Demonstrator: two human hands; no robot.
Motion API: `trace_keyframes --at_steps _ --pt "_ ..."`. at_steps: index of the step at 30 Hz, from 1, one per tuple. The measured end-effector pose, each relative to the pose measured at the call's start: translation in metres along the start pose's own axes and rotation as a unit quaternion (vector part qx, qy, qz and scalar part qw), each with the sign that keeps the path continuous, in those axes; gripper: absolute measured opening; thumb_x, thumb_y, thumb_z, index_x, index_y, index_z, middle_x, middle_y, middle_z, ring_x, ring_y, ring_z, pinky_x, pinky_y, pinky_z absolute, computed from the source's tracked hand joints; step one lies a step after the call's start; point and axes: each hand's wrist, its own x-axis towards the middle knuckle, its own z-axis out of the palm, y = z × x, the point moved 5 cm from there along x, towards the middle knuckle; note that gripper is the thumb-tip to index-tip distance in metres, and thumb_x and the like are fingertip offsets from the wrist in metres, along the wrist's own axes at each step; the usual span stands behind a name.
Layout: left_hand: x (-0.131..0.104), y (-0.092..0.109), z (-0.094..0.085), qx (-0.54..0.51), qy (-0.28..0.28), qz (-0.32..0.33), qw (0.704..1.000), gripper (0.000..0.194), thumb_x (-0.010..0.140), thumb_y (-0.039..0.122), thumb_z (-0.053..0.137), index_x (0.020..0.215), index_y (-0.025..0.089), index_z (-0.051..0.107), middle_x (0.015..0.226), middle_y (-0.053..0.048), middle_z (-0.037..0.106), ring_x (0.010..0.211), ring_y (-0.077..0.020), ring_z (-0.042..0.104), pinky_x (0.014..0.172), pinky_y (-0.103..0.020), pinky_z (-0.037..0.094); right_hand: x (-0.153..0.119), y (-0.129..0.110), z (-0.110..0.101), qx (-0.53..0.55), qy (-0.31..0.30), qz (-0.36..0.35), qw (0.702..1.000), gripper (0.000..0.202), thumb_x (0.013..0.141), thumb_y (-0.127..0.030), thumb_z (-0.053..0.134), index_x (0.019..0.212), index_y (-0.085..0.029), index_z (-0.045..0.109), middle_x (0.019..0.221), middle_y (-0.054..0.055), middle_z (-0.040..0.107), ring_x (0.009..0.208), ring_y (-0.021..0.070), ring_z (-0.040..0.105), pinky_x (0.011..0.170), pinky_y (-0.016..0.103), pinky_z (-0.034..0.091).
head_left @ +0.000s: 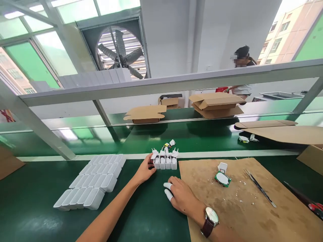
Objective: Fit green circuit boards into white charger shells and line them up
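Note:
My left hand [145, 170] has its thumb and fingers around the left end of a short row of white plastic cases [165, 162]. Small white plug pieces with metal prongs stand on top of the cases. Lower and to the right, my right hand [181, 195] rests over the green table, fingers apart and holding nothing; two of its fingers wear white finger covers. On the brown sheet right of it lies a green circuit board [223, 178] with a white oval part, joined to a small white plug piece [222, 167].
Rows of empty white cases [93, 179] stand at left. Tweezers [260, 188] lie on the brown sheet [217, 215], with red-handled scissors [315, 206] at far right. Cardboard pieces [145, 112] are behind the white rail. A person [242, 57] is in the background.

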Motion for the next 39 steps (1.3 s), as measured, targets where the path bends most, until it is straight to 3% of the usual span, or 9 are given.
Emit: trace_keyframes --at_steps 7,12,17,22,26,31,33,35,39 --pt "0.062 0.003 -0.024 0.073 0.001 -0.006 0.997 0.04 0.07 0.024 0.071 0.109 0.016 0.07 0.113 -0.014 0.074 0.098 -0.027 0.072 0.091 -0.043 0.06 0.002 0.0 0.009 -0.023 -0.056 0.008 0.998 0.011 0.092 -0.014 0.058 0.09 -0.015 0.069 0.106 0.009 0.063 0.091 0.0233 0.057 0.079 0.037 0.044" --pt "0.098 0.011 -0.008 0.096 -0.005 0.01 0.995 0.047 0.06 0.03 0.08 0.105 0.016 0.072 0.113 -0.015 0.076 0.108 -0.0335 0.071 0.097 -0.046 0.057 0.003 0.002 0.014 -0.021 -0.072 0.014 0.997 0.007 0.086 -0.015 0.062 0.087 -0.015 0.068 0.106 0.009 0.062 0.094 0.024 0.055 0.08 0.037 0.042" --pt "0.106 0.011 0.004 0.081 0.02 0.009 0.997 0.05 0.057 0.024 0.083 0.105 0.018 0.071 0.108 -0.012 0.077 0.109 -0.0339 0.071 0.101 -0.047 0.055 0.003 0.0 0.006 -0.014 -0.053 0.012 0.998 0.004 0.085 -0.017 0.064 0.083 -0.016 0.067 0.103 0.009 0.062 0.092 0.0235 0.056 0.079 0.036 0.043" --pt "0.099 0.008 -0.008 -0.002 0.118 -0.039 0.992 0.029 0.08 0.029 0.079 0.102 0.015 0.065 0.096 -0.006 0.072 0.088 -0.0214 0.071 0.082 -0.038 0.059 0.003 0.0 0.007 -0.024 -0.024 0.01 0.999 0.003 0.083 -0.016 0.068 0.081 -0.018 0.067 0.101 0.009 0.064 0.09 0.0233 0.057 0.079 0.035 0.046" --pt "0.081 0.021 -0.029 -0.09 0.193 -0.046 0.976 0.026 0.095 0.042 0.065 0.094 0.017 0.061 0.079 -0.001 0.063 0.068 -0.0145 0.062 0.067 -0.031 0.057 0.002 0.002 0.009 -0.018 0.0 0.014 1.0 0.003 0.085 -0.017 0.068 0.082 -0.018 0.068 0.1 0.008 0.065 0.088 0.0232 0.059 0.078 0.035 0.047" --pt "0.024 0.051 -0.046 -0.17 0.172 -0.009 0.97 0.037 0.085 0.056 0.068 0.1 0.023 0.065 0.097 -0.007 0.071 0.087 -0.019 0.068 0.077 -0.031 0.06 0.001 0.015 -0.007 0.117 0.077 0.086 0.986 0.02 0.096 -0.015 0.052 0.106 -0.019 0.069 0.103 0.009 0.069 0.084 0.0216 0.065 0.078 0.033 0.051" --pt "-0.009 0.059 -0.045 -0.18 0.118 -0.001 0.977 0.049 0.076 0.056 0.079 0.111 0.023 0.068 0.11 -0.008 0.073 0.096 -0.0222 0.07 0.082 -0.033 0.061 0.001 0.027 -0.016 0.218 0.131 0.14 0.957 0.03 0.098 -0.014 0.044 0.117 -0.02 0.066 0.106 0.009 0.071 0.086 0.0213 0.068 0.08 0.033 0.053" --pt "-0.044 0.064 -0.034 -0.153 0.001 0.005 0.988 0.059 0.07 0.05 0.088 0.119 0.023 0.069 0.118 -0.01 0.073 0.105 -0.0262 0.07 0.09 -0.036 0.06 0.002 0.041 -0.02 0.315 0.167 0.186 0.916 0.034 0.098 -0.016 0.04 0.12 -0.02 0.066 0.099 0.008 0.073 0.083 0.0218 0.07 0.078 0.034 0.056" --pt "-0.105 0.07 -0.01 0.032 -0.179 0.021 0.983 0.048 0.081 0.04 0.083 0.125 0.025 0.069 0.121 -0.009 0.073 0.11 -0.0272 0.068 0.101 -0.042 0.056 0.007 0.049 -0.016 0.39 0.155 0.207 0.884 0.036 0.098 -0.025 0.039 0.116 -0.018 0.069 0.088 0.008 0.073 0.075 0.0236 0.07 0.072 0.038 0.06"
